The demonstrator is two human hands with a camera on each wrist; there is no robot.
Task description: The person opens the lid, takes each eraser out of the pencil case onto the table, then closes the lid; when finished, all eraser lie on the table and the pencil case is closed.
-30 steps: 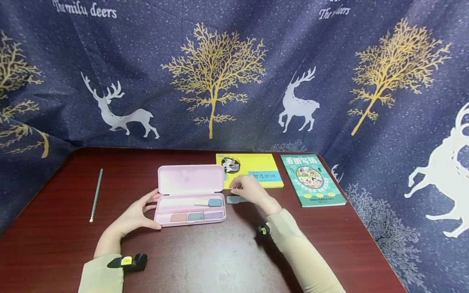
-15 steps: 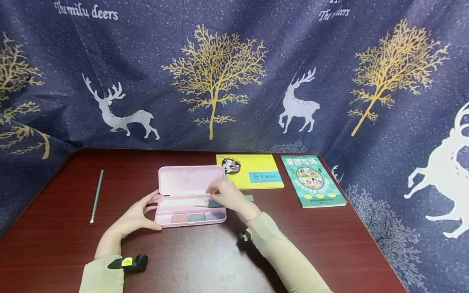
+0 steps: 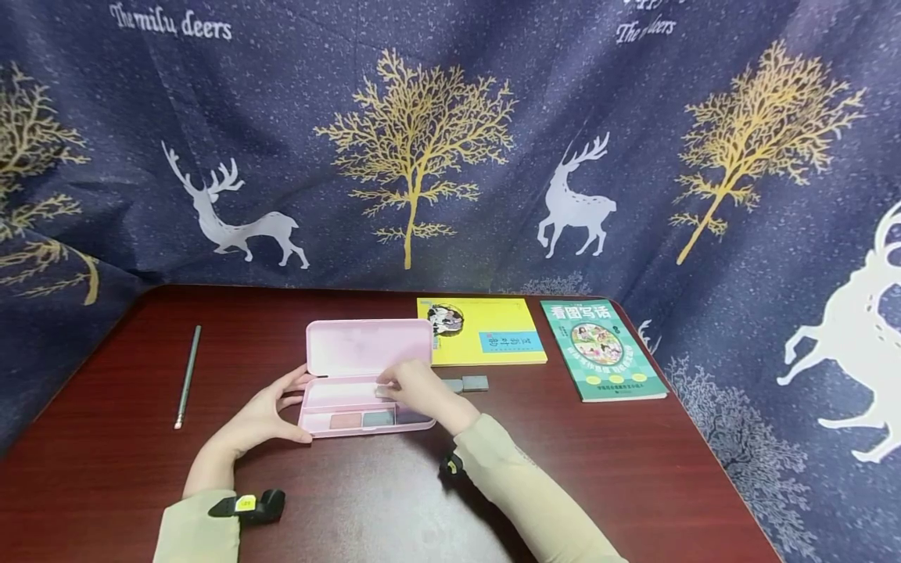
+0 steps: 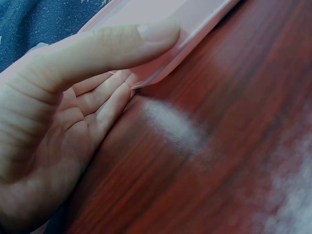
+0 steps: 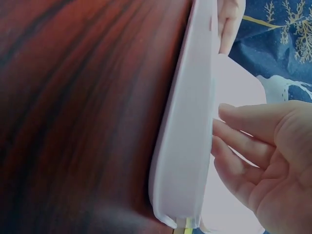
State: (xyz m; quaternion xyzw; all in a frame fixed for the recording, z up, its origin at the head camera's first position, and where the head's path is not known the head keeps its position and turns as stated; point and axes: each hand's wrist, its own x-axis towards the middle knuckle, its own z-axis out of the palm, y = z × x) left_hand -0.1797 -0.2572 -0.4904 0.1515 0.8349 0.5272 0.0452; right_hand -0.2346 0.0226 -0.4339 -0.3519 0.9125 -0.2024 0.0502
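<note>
My left hand point(image 3: 260, 414) grips the left end of an open pink pencil case point(image 3: 370, 320). In the left wrist view its thumb lies along the case's side, with the other fingers beyond the end. My right hand point(image 3: 422, 389) reaches into the rear compartment, fingertips at the pale end of a small block point(image 3: 382, 392), probably an eraser; its blue end is now covered by the hand. The right wrist view shows curled fingers over the rim, tips hidden, so I cannot tell whether they pinch it. The front compartment holds a pink block point(image 3: 346, 421), a grey-green block point(image 3: 378, 418) and a dark purple one.
A two-part grey block point(image 3: 475, 383) lies just right of the case, partly behind the right hand. Behind it is a yellow book point(image 3: 486, 320), with a green book point(image 3: 604, 352) further right. A pencil point(image 3: 187, 378) lies on the dark red table point(image 3: 338, 500) at left.
The right hand has moved left from above the grey block on the table, over the case's right end, and down into the rear compartment. The left hand has stayed on the case.
</note>
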